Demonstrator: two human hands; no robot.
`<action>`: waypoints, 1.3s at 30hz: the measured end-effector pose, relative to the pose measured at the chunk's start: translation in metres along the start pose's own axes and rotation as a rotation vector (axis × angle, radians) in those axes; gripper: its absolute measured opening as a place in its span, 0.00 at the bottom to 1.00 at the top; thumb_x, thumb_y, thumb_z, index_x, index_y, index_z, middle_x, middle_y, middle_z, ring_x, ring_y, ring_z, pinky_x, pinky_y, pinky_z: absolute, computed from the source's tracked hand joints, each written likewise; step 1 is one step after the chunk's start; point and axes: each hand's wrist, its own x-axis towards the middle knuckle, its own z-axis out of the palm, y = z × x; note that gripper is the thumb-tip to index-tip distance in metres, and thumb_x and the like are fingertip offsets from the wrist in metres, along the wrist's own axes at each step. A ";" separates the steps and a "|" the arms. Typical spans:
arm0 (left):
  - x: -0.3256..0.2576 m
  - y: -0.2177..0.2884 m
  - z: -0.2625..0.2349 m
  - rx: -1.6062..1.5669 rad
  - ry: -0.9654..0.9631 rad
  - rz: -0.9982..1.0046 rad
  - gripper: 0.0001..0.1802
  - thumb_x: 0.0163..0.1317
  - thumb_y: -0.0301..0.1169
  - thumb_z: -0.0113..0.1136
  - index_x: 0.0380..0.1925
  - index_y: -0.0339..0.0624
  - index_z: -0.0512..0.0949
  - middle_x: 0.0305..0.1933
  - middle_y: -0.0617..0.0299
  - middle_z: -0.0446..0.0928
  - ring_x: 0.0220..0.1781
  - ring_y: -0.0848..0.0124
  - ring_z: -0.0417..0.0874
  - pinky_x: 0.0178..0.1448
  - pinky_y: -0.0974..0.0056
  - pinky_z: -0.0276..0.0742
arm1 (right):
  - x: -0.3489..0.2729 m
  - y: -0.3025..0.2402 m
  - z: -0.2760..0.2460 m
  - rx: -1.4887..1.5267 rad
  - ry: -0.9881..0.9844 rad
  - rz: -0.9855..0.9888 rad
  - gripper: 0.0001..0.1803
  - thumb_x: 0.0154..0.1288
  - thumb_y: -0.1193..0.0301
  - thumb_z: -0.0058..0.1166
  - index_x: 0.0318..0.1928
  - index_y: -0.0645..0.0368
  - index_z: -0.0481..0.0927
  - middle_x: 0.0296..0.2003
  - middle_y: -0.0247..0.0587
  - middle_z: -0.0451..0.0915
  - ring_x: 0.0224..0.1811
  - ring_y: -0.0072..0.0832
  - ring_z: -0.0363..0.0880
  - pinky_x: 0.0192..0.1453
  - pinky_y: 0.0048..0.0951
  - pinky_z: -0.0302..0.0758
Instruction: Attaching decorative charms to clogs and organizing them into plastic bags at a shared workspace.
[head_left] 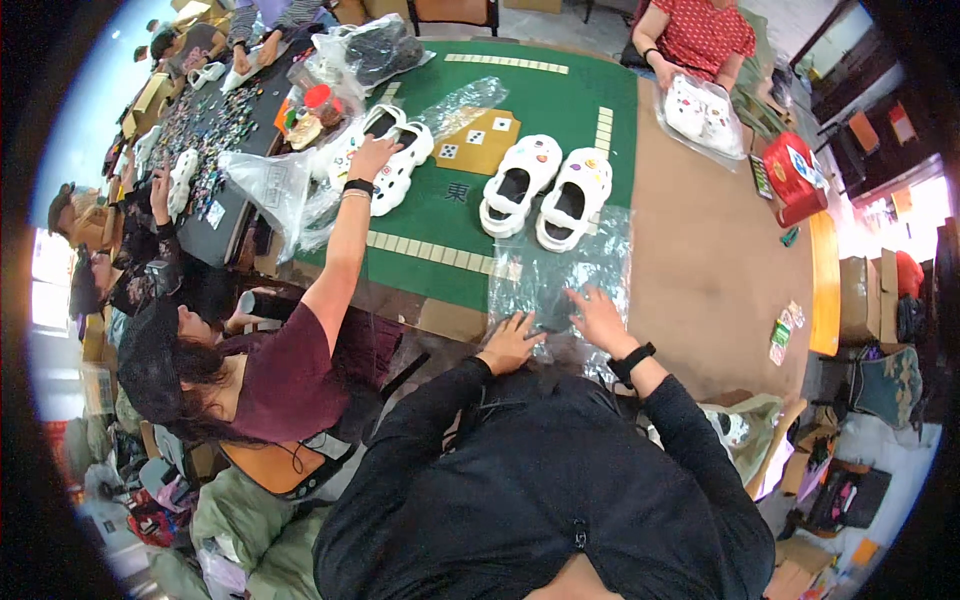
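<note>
Centre of the frame: a clear plastic bag (pixel 556 272) lies flat on the table, partly over the green mat (pixel 560 100) and partly over the brown tabletop (pixel 700 260). The left hand (pixel 512 342) presses palm-down on the bag's lower left corner, fingers together and extended. The right hand (pixel 598 318) rests on the bag just beside it, fingers spread apart and flat on the plastic; neither hand grips anything. Directly above the bag, touching its upper edge, stands a pair of white clogs (pixel 545 190) with coloured charms, toes pointing toward the top of the frame. To the left, a neighbouring person's arm (pixel 340 250) reaches to a second pair of white clogs (pixel 392 150). At upper right, another person holds a bagged pair of clogs (pixel 700 115), near a red box (pixel 795 175).
</note>
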 end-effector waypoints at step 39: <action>0.051 -0.147 -0.196 -0.313 0.979 -0.514 0.14 0.54 0.25 0.51 0.43 0.38 0.72 0.43 0.49 0.72 0.47 0.52 0.71 0.52 0.55 0.66 | 0.174 -0.016 -0.026 -0.135 -0.069 0.108 0.26 0.43 0.57 0.63 0.46 0.49 0.77 0.37 0.49 0.77 0.43 0.44 0.75 0.44 0.43 0.72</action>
